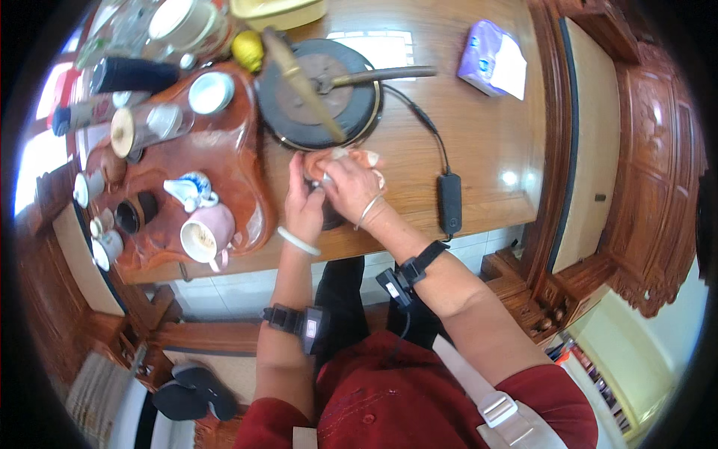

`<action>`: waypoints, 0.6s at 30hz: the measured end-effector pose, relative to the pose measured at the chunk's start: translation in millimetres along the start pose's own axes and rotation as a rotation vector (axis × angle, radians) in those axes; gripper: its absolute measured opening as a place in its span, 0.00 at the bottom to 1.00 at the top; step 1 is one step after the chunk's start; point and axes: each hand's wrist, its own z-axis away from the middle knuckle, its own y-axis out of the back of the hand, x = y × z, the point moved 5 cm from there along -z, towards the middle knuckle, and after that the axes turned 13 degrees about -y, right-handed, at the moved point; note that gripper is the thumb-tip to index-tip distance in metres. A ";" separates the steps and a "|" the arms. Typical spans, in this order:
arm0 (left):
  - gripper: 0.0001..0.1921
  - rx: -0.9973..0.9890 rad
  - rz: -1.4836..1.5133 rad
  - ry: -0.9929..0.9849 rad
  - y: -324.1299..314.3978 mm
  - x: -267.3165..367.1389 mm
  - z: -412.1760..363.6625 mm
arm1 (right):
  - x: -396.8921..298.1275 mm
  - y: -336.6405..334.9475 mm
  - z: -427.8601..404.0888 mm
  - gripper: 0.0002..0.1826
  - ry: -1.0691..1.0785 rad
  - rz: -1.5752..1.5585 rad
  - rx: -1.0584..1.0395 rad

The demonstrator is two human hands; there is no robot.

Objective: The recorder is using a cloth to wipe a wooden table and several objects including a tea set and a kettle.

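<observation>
Just in front of a round black device [359, 106] on the wooden table, my two hands meet. My right hand [356, 188] grips a bunched orange-and-white cloth [320, 163]. Beside it, my left hand [303, 199] has its thumb and fingers around a dark object [332, 220], largely hidden by both hands and the cloth; its kind cannot be told. The cloth presses against the top of this object. Across the round device lie a bamboo stick [305, 84] and a dark wooden handle [387, 76].
At left, a carved wooden tea tray [247, 196] carries a pink mug [216, 227], a blue-and-white pitcher [193, 191] and several cups. A lemon [247, 50] sits by the tray's far edge. On the right are a tissue pack [482, 59] and a black power adapter [450, 203] with its cable.
</observation>
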 end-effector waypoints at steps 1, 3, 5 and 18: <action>0.34 0.074 0.141 0.022 3.3 -0.9 2.5 | -4.8 -3.1 -1.9 0.16 0.036 0.007 0.003; 0.32 0.192 0.192 0.111 15.4 -6.2 11.8 | -12.5 -1.3 -4.6 0.16 0.110 0.025 0.013; 0.31 0.223 0.169 0.128 25.7 -15.6 20.2 | -20.9 1.1 -5.8 0.17 0.184 0.115 0.002; 0.28 -0.308 -0.722 -0.049 22.9 -9.7 60.0 | -74.7 -13.5 -15.8 0.17 0.211 0.286 -0.143</action>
